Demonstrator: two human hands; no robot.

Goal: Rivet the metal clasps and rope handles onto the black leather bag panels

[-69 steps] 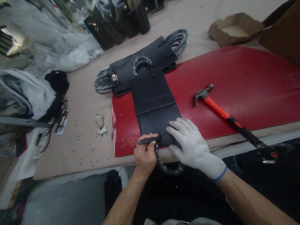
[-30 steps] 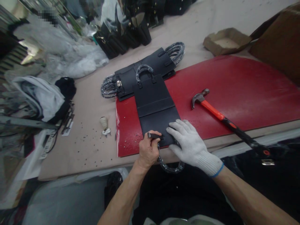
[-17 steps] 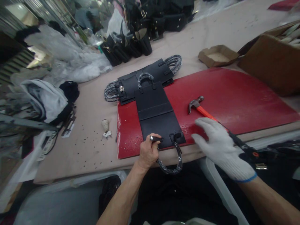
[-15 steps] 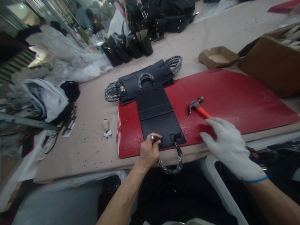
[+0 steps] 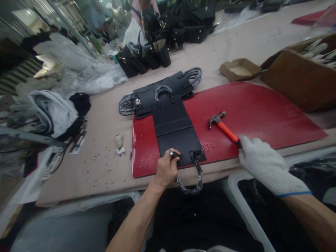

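A black leather panel point(image 5: 173, 120) with two wrapped handles lies across the red board point(image 5: 262, 112). My bare left hand point(image 5: 167, 168) grips a metal punch point(image 5: 173, 154) at the panel's near edge, beside the near wrapped handle point(image 5: 189, 190). To the right, my gloved right hand point(image 5: 248, 150) is closed on the dark end of the handle of a claw hammer point(image 5: 227, 131). The hammer's head is over the red board, right of the panel. The punch's lower tip is hidden by my left fingers.
Stacked black panels with wrapped handles point(image 5: 162, 87) lie behind. Black bags point(image 5: 144, 56) stand farther back. A small cardboard tray point(image 5: 240, 69) and a large box point(image 5: 301, 77) are at the right. A thread cone point(image 5: 118, 141) stands left; people are in the background.
My right hand has moved right and closed on the hammer's handle, where before it was open beside it. The hammer has shifted slightly. My left hand still grips the punch.
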